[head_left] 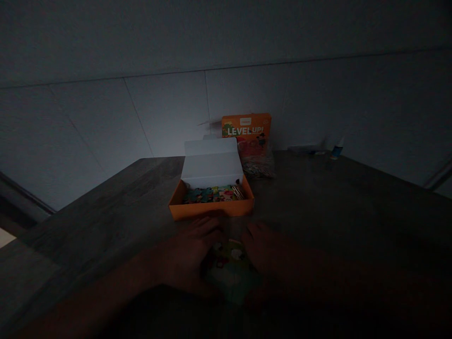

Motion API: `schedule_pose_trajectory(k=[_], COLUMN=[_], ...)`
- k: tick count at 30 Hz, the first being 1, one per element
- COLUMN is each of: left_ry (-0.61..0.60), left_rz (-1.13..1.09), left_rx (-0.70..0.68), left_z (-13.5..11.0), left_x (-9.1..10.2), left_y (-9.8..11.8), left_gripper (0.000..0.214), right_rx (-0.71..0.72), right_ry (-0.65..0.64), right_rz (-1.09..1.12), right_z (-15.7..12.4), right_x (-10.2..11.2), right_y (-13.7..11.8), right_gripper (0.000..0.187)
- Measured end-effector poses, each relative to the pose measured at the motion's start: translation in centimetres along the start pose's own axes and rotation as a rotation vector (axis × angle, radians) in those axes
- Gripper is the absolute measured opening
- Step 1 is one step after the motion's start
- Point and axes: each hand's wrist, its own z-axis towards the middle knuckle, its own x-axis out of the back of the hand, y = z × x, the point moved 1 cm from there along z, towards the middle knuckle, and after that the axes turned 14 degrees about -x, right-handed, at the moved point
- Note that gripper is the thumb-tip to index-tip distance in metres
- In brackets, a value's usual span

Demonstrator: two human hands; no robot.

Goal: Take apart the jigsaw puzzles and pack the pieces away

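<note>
In dim light, a small joined section of jigsaw puzzle (pixel 231 270) lies low in the middle, with green, yellow and white printing. My left hand (pixel 194 252) is curved around its left side, and my right hand (pixel 264 252) grips the right side. Both thumbs are toward me, in deep shadow. Just beyond my hands stands an orange box (pixel 212 210), its white lid (pixel 212 165) raised. Loose puzzle pieces (pixel 208 194) fill the box, some of them stacked on edge at its right end.
Behind the open box, an orange "LEVEL UP!" box cover (pixel 247 134) stands against the wall. A clear plastic bag of pieces (pixel 259 168) lies before it. A small bottle (pixel 337 149) and a flat packet (pixel 305 149) are at the back right of the grey table (pixel 116 197).
</note>
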Motion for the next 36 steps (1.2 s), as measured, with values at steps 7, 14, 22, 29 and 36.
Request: schedule_pose_trajectory(k=[7, 14, 22, 29, 36], left_ry=[0.006, -0.014, -0.011, -0.035, 0.014], left_rz=[0.001, 0.005, 0.012, 0.069, 0.066], left_rx=[0.005, 0.026, 0.048, 0.033, 0.022], left_z=[-0.1, 0.0, -0.1, -0.1, -0.1], left_x=[-0.4, -0.4, -0.1, 0.4, 0.4], left_y=[-0.2, -0.2, 0.2, 0.8, 0.7], left_gripper=[0.080, 0.080, 0.081, 0.085, 0.083], right_rx=[0.009, -0.003, -0.019, -0.028, -0.107], right_ry=[0.024, -0.003, 0.028, 0.038, 0.093], right_rz=[-0.022, 0.073, 0.124, 0.106, 0.055], right_z=[0.3, -0.3, -0.1, 0.2, 0.6], right_x=[-1.1, -0.2, -0.6, -2.0, -1.5], right_y=[0.4, 0.1, 0.3, 0.9, 0.1], right_gripper=[0.076, 0.079, 0.075, 0.093, 0.087])
